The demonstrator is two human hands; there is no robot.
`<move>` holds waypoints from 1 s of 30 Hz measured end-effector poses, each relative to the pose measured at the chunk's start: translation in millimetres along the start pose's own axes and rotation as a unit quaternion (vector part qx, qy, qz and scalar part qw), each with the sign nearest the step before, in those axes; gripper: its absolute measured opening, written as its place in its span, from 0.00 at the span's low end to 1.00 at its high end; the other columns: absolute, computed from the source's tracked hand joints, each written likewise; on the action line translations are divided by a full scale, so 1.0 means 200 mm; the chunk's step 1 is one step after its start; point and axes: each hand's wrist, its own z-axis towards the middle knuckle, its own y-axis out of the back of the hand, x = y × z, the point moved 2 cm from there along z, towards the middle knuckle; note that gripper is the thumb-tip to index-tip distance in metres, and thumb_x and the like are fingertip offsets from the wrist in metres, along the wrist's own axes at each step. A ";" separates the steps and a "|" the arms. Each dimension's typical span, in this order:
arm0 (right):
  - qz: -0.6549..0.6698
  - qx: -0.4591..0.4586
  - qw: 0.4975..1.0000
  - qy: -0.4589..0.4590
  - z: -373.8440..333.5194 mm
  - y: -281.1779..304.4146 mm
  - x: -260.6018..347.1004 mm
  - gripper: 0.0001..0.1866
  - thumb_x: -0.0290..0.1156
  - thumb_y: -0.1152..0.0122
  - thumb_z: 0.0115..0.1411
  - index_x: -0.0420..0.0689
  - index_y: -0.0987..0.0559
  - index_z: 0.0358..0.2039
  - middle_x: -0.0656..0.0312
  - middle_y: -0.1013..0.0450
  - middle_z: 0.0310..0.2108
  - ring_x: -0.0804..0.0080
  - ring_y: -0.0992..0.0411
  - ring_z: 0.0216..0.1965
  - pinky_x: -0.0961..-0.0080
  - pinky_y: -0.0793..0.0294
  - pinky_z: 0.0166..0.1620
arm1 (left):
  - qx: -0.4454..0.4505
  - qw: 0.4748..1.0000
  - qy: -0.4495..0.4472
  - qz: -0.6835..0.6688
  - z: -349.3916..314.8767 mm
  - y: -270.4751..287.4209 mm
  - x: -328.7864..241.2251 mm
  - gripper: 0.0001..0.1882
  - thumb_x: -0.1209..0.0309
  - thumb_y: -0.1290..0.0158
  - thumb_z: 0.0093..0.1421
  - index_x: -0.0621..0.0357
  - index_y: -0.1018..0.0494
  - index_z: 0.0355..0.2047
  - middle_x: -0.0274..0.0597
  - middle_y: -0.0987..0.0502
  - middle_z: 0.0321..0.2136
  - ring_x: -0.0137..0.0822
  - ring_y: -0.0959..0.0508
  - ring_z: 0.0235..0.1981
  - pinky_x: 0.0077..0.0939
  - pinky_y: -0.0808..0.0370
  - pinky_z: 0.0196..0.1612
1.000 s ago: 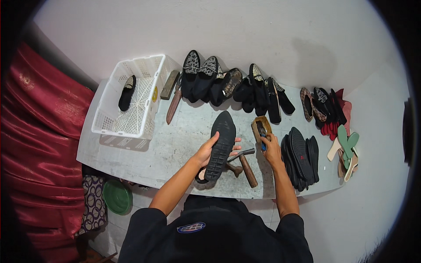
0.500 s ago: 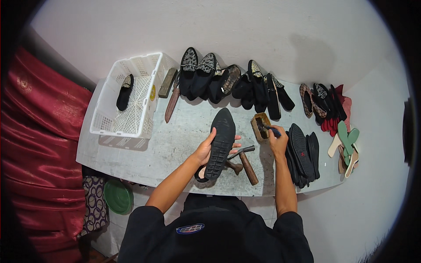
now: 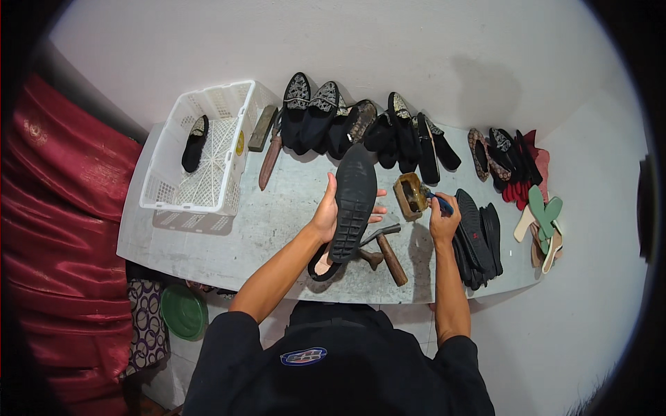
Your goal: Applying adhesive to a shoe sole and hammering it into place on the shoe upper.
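A black rubber shoe sole [image 3: 355, 208] with a treaded underside faces up in my left hand [image 3: 325, 213]. The thumb lies along its left edge and the fingers come out past its right edge. Below its heel end, a black shoe [image 3: 322, 266] with a beige insole lies on the table, partly hidden by the sole. My right hand [image 3: 444, 222] is closed on a blue-handled brush [image 3: 446, 202], held at the right rim of a small tan container [image 3: 404, 208] with dark brown contents. The brush's tip is hard to make out.
A hammer [image 3: 393, 261] lies beside the sole. Black soles [image 3: 472, 232] are stacked right of my right hand. Patterned black shoes [image 3: 323, 118] line the wall. At left stand a white basket [image 3: 229, 197] with one shoe and a sheathed knife [image 3: 269, 166]. Green insoles [image 3: 543, 211] lie far right.
My left hand has lifted the sole slightly away from me. The brush in my right hand has moved from inside the container to its right rim.
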 end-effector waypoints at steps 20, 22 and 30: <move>-0.154 0.062 0.986 -0.022 0.06 -0.05 -0.02 0.07 0.24 0.39 0.53 0.35 0.22 0.31 0.53 0.25 0.30 0.64 0.24 0.31 0.71 0.26 0.37 | 0.021 0.999 -0.012 0.030 0.02 -0.09 -0.13 0.46 0.32 0.78 0.61 0.58 0.46 0.64 0.59 0.35 0.57 0.57 0.25 0.49 0.44 0.24 0.50; -0.004 -0.012 0.999 -0.031 0.07 -0.07 0.01 0.08 0.27 0.38 0.52 0.35 0.21 0.31 0.50 0.24 0.31 0.59 0.24 0.32 0.69 0.26 0.37 | 0.024 0.999 -0.025 0.037 0.04 -0.09 -0.18 0.46 0.32 0.78 0.61 0.58 0.46 0.64 0.59 0.35 0.57 0.58 0.26 0.50 0.45 0.24 0.50; 0.155 -0.058 0.981 -0.098 0.18 -0.05 0.23 0.07 0.26 0.45 0.61 0.34 0.24 0.36 0.55 0.25 0.29 0.69 0.22 0.26 0.78 0.22 0.31 | 0.077 0.996 -0.025 -0.023 0.00 -0.10 -0.19 0.43 0.35 0.75 0.63 0.57 0.46 0.64 0.58 0.36 0.57 0.61 0.32 0.56 0.58 0.32 0.56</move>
